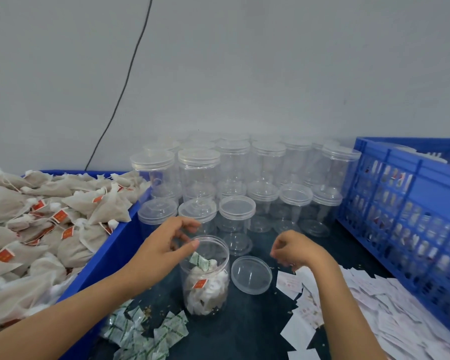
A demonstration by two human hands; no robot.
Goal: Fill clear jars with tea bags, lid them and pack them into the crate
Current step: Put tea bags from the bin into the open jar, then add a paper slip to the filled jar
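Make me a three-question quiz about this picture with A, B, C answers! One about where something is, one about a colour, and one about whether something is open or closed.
1. Where does the loose lid lie?
A. On the open jar
B. On the table right of the open jar
C. In the tea bag bin

2. What colour is the crate on the right?
A. Blue
B. Green
C. Yellow

3. How is the jar under the left hand?
A. Lidded and empty
B. Open, tea bags inside
C. Tipped over

Answers: 1 B, the lid lies flat on the dark table beside the jar. 2 A, its slotted walls are blue. 3 B, its mouth is bare and bags show through the wall.
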